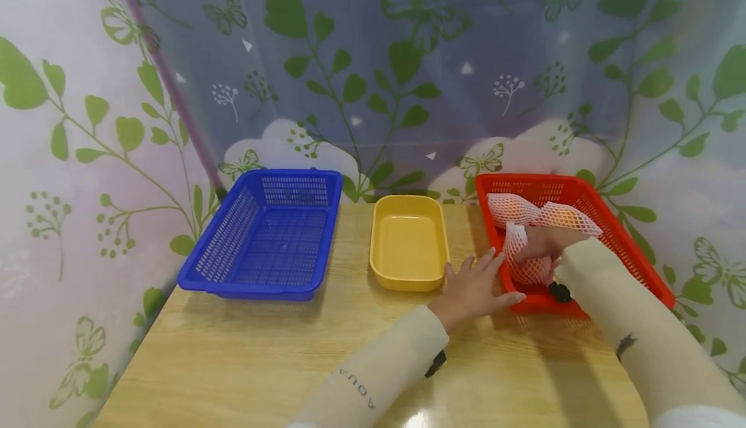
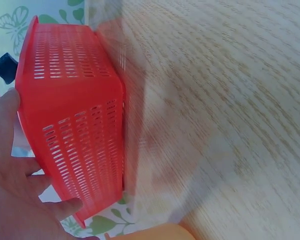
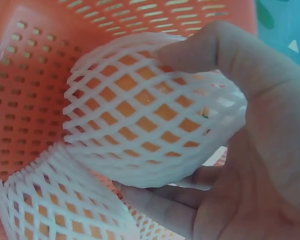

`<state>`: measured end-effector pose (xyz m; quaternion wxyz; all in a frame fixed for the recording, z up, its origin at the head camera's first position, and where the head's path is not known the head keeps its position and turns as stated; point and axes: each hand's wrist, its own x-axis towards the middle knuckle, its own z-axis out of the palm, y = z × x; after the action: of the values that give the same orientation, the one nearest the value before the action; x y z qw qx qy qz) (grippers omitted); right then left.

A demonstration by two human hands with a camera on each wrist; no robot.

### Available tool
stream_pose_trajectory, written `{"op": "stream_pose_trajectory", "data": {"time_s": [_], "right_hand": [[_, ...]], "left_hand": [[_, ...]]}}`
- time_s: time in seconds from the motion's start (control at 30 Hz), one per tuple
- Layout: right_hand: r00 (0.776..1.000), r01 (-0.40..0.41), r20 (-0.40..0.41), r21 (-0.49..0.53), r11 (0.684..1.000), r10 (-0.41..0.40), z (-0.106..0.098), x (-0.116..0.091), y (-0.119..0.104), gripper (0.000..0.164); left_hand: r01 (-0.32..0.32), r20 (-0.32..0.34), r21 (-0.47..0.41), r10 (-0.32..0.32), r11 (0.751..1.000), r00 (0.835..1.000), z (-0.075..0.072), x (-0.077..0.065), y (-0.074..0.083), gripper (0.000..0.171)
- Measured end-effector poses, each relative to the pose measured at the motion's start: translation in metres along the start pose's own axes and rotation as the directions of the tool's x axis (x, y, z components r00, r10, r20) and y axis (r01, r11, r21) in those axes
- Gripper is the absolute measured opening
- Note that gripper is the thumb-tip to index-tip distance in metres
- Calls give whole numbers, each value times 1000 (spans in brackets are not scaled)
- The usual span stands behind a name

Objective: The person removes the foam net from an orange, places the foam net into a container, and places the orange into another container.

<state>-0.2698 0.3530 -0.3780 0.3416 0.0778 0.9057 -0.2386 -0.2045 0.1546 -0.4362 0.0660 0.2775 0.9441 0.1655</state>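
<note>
My right hand (image 1: pixel 548 243) reaches down into the red basket (image 1: pixel 635 253). In the right wrist view its thumb and fingers curl round an orange-coloured fruit (image 3: pixel 145 110) in a white foam net. Against that one lies another netted fruit (image 3: pixel 55 215). Two more netted bundles show along the basket's far side, one at the left (image 1: pixel 513 209) and one partly behind my right wrist (image 1: pixel 568 217). My left hand (image 1: pixel 469 289) is spread at the basket's near left corner, its thumb and fingertips at the rim in the left wrist view.
A yellow tray (image 1: pixel 409 279) stands left of the red basket, close to my left fingertips. Farther left is a blue basket (image 1: pixel 315 279). All three stand on a wooden table (image 1: pixel 245 363), with a leaf-patterned curtain (image 1: pixel 361 59) behind its back edge.
</note>
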Motion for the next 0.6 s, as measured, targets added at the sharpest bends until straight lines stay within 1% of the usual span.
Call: {"op": "stream_pose_trajectory", "data": {"time_s": [0.03,0.07,0.13,0.23,0.27,0.33,0.37,0.43,0.5,0.6], "right_hand": [[1000,23,-7,-45,999,-23,0,-2,-1,109],[998,63,-6,-81,995,-64,0,-2,-1,105],[994,104,-30,-127,986,-109,-2,-5,-1,101],[973,201,-66,-224,954,-221,-5,-8,-4,92],[966,226,-71,-226,948,-247,-6,-9,-6,90],[957,256,-83,-218,942,-279,-7,-13,-7,91],[947,286,-84,-211,934,-309,-8,-14,-8,89],[938,311,-95,-201,929,-334,-8,-17,-8,89],[932,320,-110,-193,928,-344,-8,-20,-6,89],[924,316,-144,-235,919,-354,-8,-23,-4,89]], "left_hand": [[1,4,-1,-1,1000,1000,1,1,0,84],[2,7,-3,-2,1000,1000,2,1,0,84],[0,13,-12,0,1000,1000,3,2,0,85],[-10,0,-15,10,1000,1000,3,3,-1,85],[-15,-9,-13,15,1000,1000,3,3,-1,86],[-21,-27,-8,21,1000,999,3,3,-2,86],[-24,-35,-3,24,1000,999,3,3,-3,86],[-30,-40,-4,30,1000,999,3,2,-4,86],[-37,-40,-19,36,999,999,3,2,-5,86],[-47,-34,-54,45,997,998,3,3,-5,86]]}}
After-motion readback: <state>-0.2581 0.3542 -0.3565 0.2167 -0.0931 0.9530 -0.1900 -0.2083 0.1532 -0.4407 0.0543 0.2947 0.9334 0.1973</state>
